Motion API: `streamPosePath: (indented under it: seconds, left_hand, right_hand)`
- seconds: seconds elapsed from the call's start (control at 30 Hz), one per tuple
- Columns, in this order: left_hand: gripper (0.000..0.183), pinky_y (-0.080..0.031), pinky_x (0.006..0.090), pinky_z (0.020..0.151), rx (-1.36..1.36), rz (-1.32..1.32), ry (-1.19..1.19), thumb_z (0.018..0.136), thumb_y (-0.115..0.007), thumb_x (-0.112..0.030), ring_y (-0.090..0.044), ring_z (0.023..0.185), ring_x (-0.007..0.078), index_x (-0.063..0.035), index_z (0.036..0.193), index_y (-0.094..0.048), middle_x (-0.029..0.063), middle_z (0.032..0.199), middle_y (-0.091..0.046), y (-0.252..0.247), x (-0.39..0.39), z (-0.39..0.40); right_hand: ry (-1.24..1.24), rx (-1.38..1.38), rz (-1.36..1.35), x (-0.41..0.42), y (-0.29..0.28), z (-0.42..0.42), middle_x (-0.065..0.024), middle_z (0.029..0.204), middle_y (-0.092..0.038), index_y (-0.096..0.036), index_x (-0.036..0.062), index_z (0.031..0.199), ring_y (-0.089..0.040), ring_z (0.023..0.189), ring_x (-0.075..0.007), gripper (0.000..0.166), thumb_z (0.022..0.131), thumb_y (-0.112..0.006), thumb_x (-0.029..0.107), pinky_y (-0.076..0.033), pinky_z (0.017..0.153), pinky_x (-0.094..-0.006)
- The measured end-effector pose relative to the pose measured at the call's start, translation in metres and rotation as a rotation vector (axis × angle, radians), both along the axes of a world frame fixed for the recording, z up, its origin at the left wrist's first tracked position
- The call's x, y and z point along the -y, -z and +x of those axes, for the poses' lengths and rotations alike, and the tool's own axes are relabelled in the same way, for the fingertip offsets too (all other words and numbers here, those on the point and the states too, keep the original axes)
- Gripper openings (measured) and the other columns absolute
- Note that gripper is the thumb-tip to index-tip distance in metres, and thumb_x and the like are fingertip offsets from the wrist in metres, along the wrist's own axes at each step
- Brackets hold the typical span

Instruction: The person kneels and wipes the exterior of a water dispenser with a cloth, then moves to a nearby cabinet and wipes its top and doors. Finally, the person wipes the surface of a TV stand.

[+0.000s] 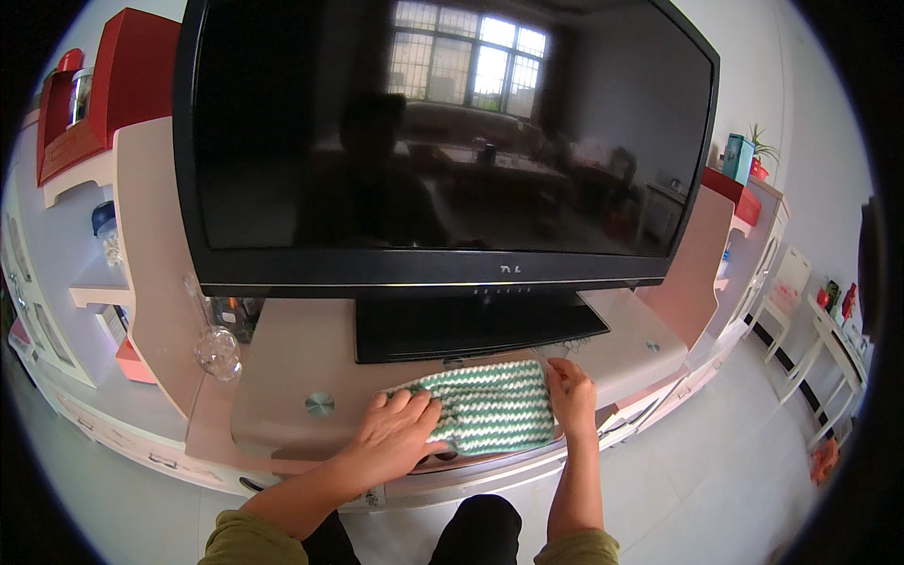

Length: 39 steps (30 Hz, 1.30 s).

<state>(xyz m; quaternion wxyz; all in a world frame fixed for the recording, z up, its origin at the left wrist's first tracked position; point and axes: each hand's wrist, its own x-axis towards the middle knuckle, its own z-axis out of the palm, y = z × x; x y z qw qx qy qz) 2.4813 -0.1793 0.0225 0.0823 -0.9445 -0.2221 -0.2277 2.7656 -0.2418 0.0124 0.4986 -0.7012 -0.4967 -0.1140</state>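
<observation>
A green-and-white striped knitted cloth (494,406) lies on the glossy top of a TV cabinet (282,381), in front of the television's black stand (473,328). My left hand (402,427) is palm down over the cloth's left end, fingers bent across it where the knit bunches. At the opposite end, my right hand (573,395) has its thumb and fingers closed at the cloth's right edge. Dark round shapes show partly from beneath the near edge, close to my left thumb; the cloth hides the rest of them.
A large TCL television (452,176) stands just beyond my hands, its dark screen reflecting a window. To the left are a clear glass vase (217,351) and shelves with a red box (134,78). A teal tin (737,159) tops the right shelves. A white chair (785,296) stands farther right.
</observation>
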Motion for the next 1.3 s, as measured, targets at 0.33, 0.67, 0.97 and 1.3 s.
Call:
streamPosePath:
  seconds: [0.33, 0.67, 0.97, 1.3]
  left_hand:
    - [0.061, -0.028, 0.0573, 0.101, -0.017, -0.249, -0.174, 0.09, -0.051, -0.053, -0.037, 0.127, 0.0469, -0.0136, 0.137, -0.047, 0.0207, 0.142, -0.041, 0.0, -0.002, -0.003]
    - [0.039, -0.035, 0.0483, 0.096, 0.231, -0.205, -0.226, 0.082, -0.051, -0.022, -0.05, 0.117, 0.0341, -0.0103, 0.119, -0.062, 0.0137, 0.132, -0.054, 0.011, -0.008, -0.045]
    - [0.031, -0.033, 0.0524, 0.098, 0.356, 0.005, -0.48, 0.083, -0.056, -0.017, -0.049, 0.114, 0.0389, -0.0031, 0.11, -0.061, 0.0152, 0.121, -0.057, 0.011, -0.004, -0.134]
    - [0.039, -0.027, 0.0555, 0.103, 0.431, 0.057, -0.535, 0.088, -0.054, -0.025, -0.049, 0.115, 0.0383, -0.0024, 0.12, -0.055, 0.0159, 0.12, -0.058, 0.031, 0.002, -0.118]
  right_hand:
    - [0.211, 0.469, -0.302, -0.003, 0.011, -0.097, -0.0237, 0.128, -0.053, -0.059, 0.0178, 0.125, -0.044, 0.122, -0.0436, 0.047, 0.091, -0.05, 0.047, -0.024, 0.102, -0.0647]
    - [0.092, 0.604, -0.183, -0.029, 0.014, -0.148, -0.0198, 0.119, -0.06, -0.067, 0.015, 0.115, -0.052, 0.111, -0.0427, 0.038, 0.09, -0.05, 0.039, -0.033, 0.095, -0.0573]
    - [-0.19, 0.563, -0.159, -0.057, 0.009, -0.257, -0.0149, 0.119, -0.061, -0.068, 0.0118, 0.112, -0.053, 0.107, -0.0356, 0.039, 0.088, -0.053, 0.039, -0.036, 0.09, -0.0496]
    - [-0.336, 0.473, -0.044, -0.058, 0.007, -0.268, -0.0048, 0.107, -0.064, -0.07, 0.0082, 0.097, -0.056, 0.099, -0.0263, 0.025, 0.084, -0.061, 0.028, -0.041, 0.083, -0.0404]
